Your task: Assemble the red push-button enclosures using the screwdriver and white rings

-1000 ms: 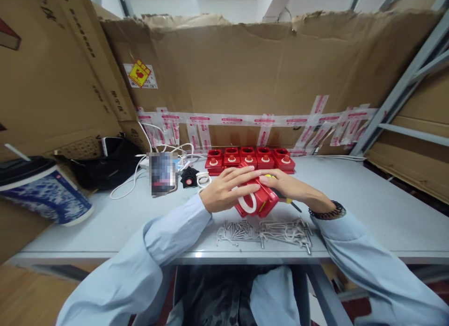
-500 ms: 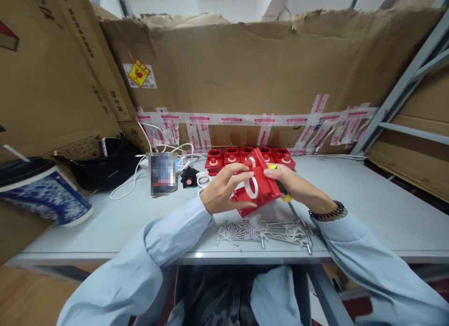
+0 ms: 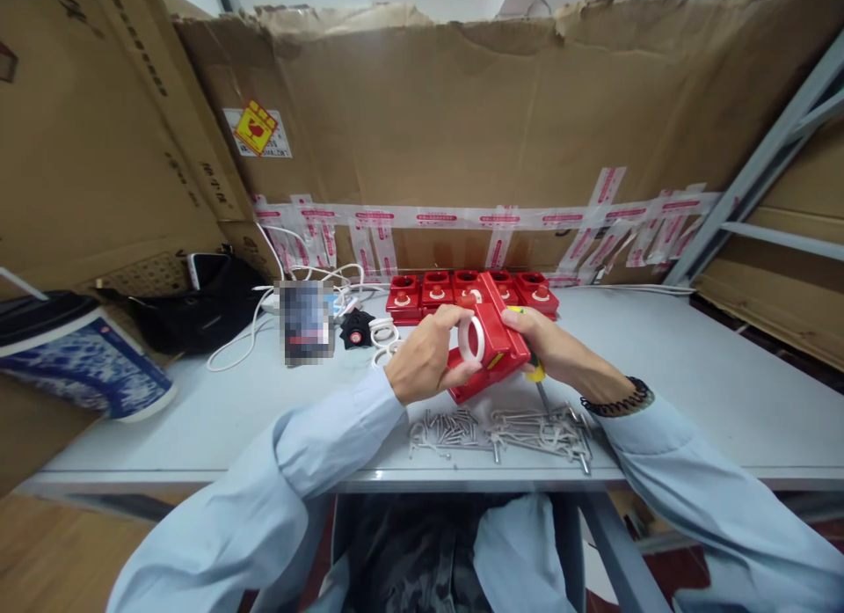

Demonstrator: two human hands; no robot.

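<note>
My left hand (image 3: 428,353) pinches a white ring (image 3: 473,339) between thumb and fingers, against the round opening of a red plastic housing (image 3: 505,336). My right hand (image 3: 554,349) grips that housing from the right, thumb along its edge, and it is held tilted above the table. Tucked in the same hand is a screwdriver (image 3: 536,373) with a yellow and green handle, its shaft pointing down. Another red part (image 3: 468,384) shows below the housing, partly hidden by it. Under my hands lie several screws (image 3: 454,426) and a pile of metal rods with white cords (image 3: 541,433).
Several red housings (image 3: 403,301) stand in a row at the back. White rings (image 3: 382,332), a black knob-like part (image 3: 357,330), a blurred phone-like object (image 3: 307,323), white cables (image 3: 251,332), a black bag (image 3: 191,305) and a large cup (image 3: 79,358) are on the left. Cardboard (image 3: 422,120) walls the back.
My left thumb and fingers have closed in on the white ring, which now sits against the housing's opening. The housing has turned slightly, showing a yellow label. The view has shifted a little.
</note>
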